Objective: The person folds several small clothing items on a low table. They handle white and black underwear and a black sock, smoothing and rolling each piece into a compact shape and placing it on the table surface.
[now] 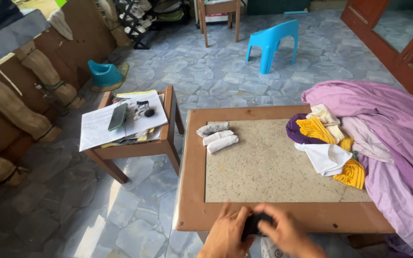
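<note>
My left hand and my right hand meet at the near edge of the brown-framed table, both closed around a small dark cloth item, mostly hidden by the fingers. Three rolled pale socks lie side by side at the table's far left. A heap of laundry sits on the right: yellow, white and purple pieces, with a large lilac sheet draped over the table's right side.
A low wooden stool to the left carries papers, a phone and small items. A blue plastic chair and a wooden stool stand farther back on the tiled floor. Wooden furniture lines the left wall; a teal potty sits near it.
</note>
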